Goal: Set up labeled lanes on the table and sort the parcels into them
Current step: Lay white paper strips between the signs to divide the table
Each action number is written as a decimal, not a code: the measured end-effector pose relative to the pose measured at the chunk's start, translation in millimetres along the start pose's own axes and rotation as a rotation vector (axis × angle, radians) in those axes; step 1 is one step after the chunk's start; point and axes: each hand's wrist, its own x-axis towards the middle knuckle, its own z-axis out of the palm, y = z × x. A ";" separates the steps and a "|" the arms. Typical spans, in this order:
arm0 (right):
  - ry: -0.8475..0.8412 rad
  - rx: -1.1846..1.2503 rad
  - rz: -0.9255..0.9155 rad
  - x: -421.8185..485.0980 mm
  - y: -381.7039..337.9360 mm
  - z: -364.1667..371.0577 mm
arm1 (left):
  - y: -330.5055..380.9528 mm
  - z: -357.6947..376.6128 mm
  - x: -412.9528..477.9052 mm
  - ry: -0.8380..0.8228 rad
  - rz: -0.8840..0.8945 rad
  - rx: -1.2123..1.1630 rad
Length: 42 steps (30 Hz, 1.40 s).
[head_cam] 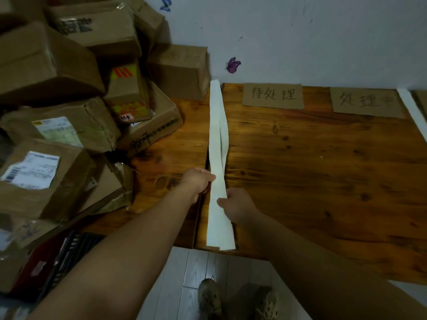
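Wooden table meets a white wall at its far edge. Parcels are heaped on the left part. Just right of them my left hand pinches the left edge of a long white strip, which runs from far edge to near edge and twists in the middle. My right hand pinches its right edge, nearer me. Further right, the first label and second label lie along the far edge, with a second strip at the far right.

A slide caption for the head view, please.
Left hand and right hand pinch a white strip along the table beside parcels.
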 end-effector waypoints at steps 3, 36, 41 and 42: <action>0.064 -0.069 -0.006 -2.7 -2.3 1.8 | 0.4 -0.2 0.0 -0.014 0.008 0.029; 0.320 -0.053 0.024 -108.9 120.5 -230.0 | 218.1 216.3 -61.9 -0.349 0.412 -0.131; 0.294 0.016 0.070 -99.4 144.7 -258.4 | 217.8 269.4 -32.6 -0.281 0.452 0.164; 0.285 0.019 0.084 -94.4 147.6 -260.6 | 215.4 277.4 -23.2 -0.276 0.446 0.200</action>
